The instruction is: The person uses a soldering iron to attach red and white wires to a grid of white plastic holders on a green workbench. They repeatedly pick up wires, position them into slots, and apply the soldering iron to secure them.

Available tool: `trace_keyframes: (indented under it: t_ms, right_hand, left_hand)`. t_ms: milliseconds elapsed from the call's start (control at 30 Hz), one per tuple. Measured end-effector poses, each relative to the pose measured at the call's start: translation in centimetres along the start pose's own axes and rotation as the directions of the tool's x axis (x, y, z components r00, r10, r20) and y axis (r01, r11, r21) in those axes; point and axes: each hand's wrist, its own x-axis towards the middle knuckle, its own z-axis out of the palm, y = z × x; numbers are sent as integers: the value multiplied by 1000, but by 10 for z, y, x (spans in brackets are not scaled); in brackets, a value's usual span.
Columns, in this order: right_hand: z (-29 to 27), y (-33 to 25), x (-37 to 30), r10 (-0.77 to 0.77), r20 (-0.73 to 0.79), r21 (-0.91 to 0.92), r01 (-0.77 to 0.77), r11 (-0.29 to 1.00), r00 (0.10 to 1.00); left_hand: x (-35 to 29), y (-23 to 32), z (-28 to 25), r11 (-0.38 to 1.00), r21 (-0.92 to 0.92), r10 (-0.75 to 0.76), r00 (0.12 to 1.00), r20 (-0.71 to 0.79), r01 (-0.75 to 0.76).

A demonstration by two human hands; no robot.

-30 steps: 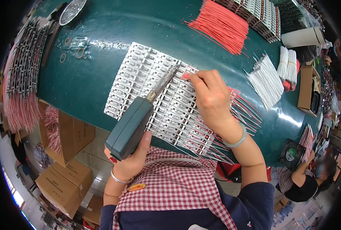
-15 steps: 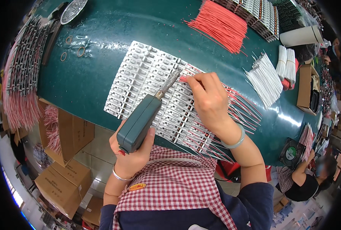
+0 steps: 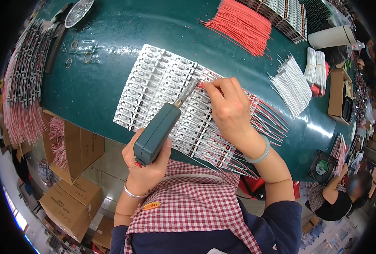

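My left hand (image 3: 147, 165) is wrapped round a dark green soldering gun (image 3: 157, 133). Its metal tip reaches up and right to a panel of white parts (image 3: 135, 86), laid in rows on the green table. Near that tip, my right hand (image 3: 230, 106) pinches the end of a red wire (image 3: 202, 85) between thumb and forefinger. Thin red and white wires (image 3: 266, 120) fan out to the right from the panel's right-hand rows, partly under my right hand and wrist. The exact contact of tip and wire is too small to make out.
Bundles of red wires (image 3: 241, 27) and white wires (image 3: 291, 86) lie at the far right. A fan (image 3: 321, 167) stands by the right edge, near another person (image 3: 331, 197). Wired panels (image 3: 25, 76) hang at the left; cardboard boxes (image 3: 71, 207) stand below.
The soldering gun and my left hand have shifted slightly up and right. My right hand has moved slightly up and left, still pinching the red wire.
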Motion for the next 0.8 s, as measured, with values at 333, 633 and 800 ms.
trace_keyframes:
  t_ms: [333, 633, 800]
  right_hand:
    - [1, -2, -1, 35, -29, 16, -34, 999, 999]
    - [-6, -6, -5, -23, -44, 41, 25, 999, 999]
    - [0, -7, -9, -21, -19, 45, 22, 999, 1000]
  left_hand:
    - [-8, -4, -4, 995, 54, 85, 994, -71, -81]
    - [-16, -10, -7, 998, 10, 57, 996, -75, -56]
    - [-15, -10, -6, 997, -17, 72, 994, -76, -74]
